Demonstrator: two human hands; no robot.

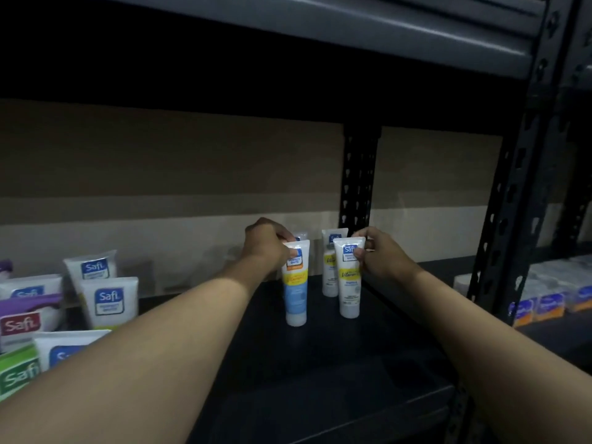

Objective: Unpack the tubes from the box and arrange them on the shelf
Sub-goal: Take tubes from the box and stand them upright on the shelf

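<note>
- Tubes stand cap-down on the dark shelf [336, 363], four of them in a small cluster near the middle of the view.
- Left hand [267, 243] reaches in from the lower left and its grip is pinched on the flat top seam of the blue-and-yellow tube [296, 283], which stands upright on the shelf.
- Right hand [382, 251] comes in from the lower right; its grip pinches the upper right edge of the white tube with a yellow band [349, 278], also upright and resting on its cap.
- These two held tubes stand side by side, a narrow gap between them.
- Just behind them stand two more: a rear white tube [331, 267] in plain sight between the hands, and a fourth tube [301, 235] mostly hidden by the left hand, only its top showing.
- Stacked tubes at far left [105, 296] carry the "Safi" label, in white, purple and green packs, leaning or lying against each other near the shelf edge.
- Black perforated upright posts [357, 174] frame the bay, and a grey upper shelf [352, 30] crosses overhead.
- Boxed goods [551, 296] sit on the neighbouring rack to the right, too blurred to read.
- Beige wall [160, 187] runs behind the shelf.
</note>
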